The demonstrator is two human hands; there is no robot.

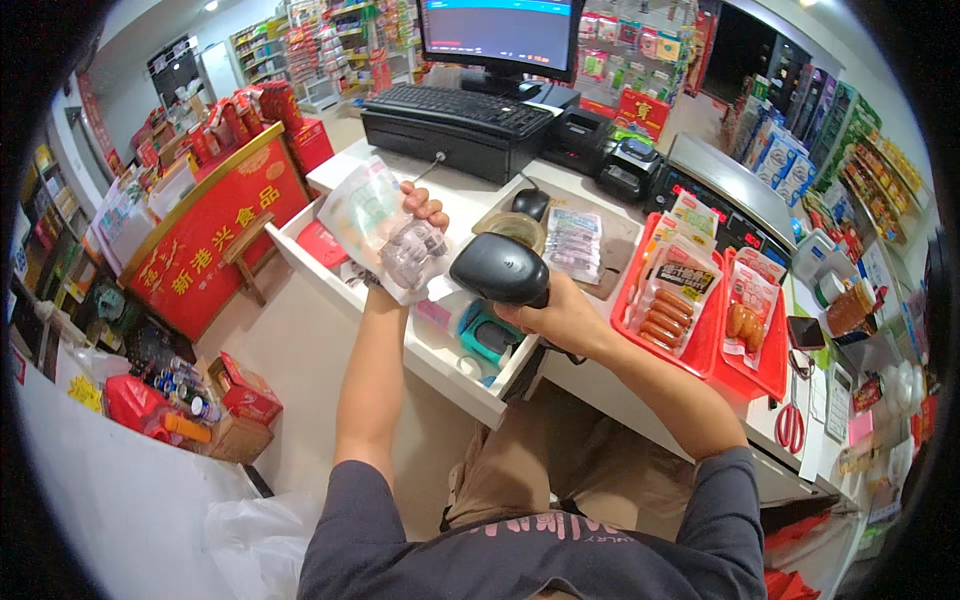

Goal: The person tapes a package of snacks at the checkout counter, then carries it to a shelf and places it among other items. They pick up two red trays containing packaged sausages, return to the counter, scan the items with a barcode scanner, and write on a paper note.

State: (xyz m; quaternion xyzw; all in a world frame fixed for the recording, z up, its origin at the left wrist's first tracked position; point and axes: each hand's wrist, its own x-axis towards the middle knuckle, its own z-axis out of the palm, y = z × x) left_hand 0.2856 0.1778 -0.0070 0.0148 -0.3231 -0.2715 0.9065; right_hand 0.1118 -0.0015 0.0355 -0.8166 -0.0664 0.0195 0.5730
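My left hand [425,207] is closed around a clear plastic food package [362,212], held tilted above an open white drawer [455,392]. Dark pieces show in the package's lower part. In my right hand [562,318] is a black barcode scanner [498,268], its head toward the package and apart from it. Part of its handle is hidden by my fingers. A similar flat package [575,242] lies on the counter beyond the scanner, near a black mouse [530,203]. Right of my right hand, red trays [628,325] hold packs of sausages [672,308].
A monitor [500,35] and a keyboard [455,108] on a black box stand at the back. A scale [730,190] sits behind the trays. Red scissors [790,428], a phone [804,333] and a calculator [838,400] lie at right. The drawer juts out before me.
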